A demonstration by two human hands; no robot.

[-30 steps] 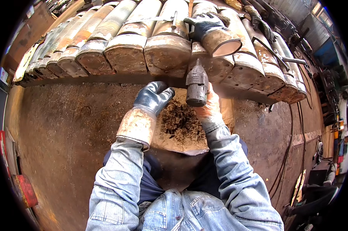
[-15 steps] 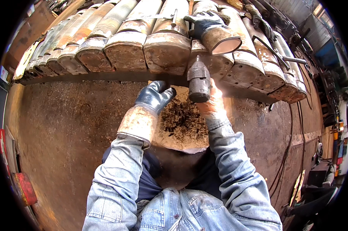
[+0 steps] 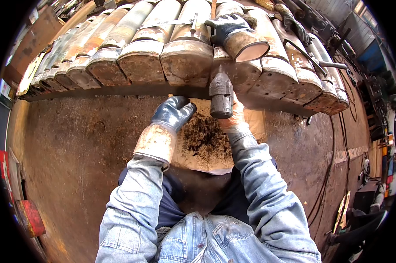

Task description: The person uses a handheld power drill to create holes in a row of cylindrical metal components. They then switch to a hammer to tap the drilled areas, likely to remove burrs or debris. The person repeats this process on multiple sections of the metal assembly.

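Note:
My right hand, with no work glove like the left one, is closed around a grey metal tool with a pointed far end and a blunt round near end. The tool hides most of its fingers. Its tip is close to the flat end of a rusty metal cylinder. My left hand wears a dark blue coated glove with a stained cuff. Its fingers are curled in front of the cylinder row; whatever they hold is hidden. Beneath both hands lies a brown paper sheet with black grime.
Many worn cylinders stand side by side across the far side. On them lie an empty glove, a T-shaped metal tool and a dark bar. Cables run along the floor at right. A red object sits at left.
My right hand and the grey tool have shifted slightly left and nearer to me. My left hand's fingers look a little more curled. The view has also shifted slightly.

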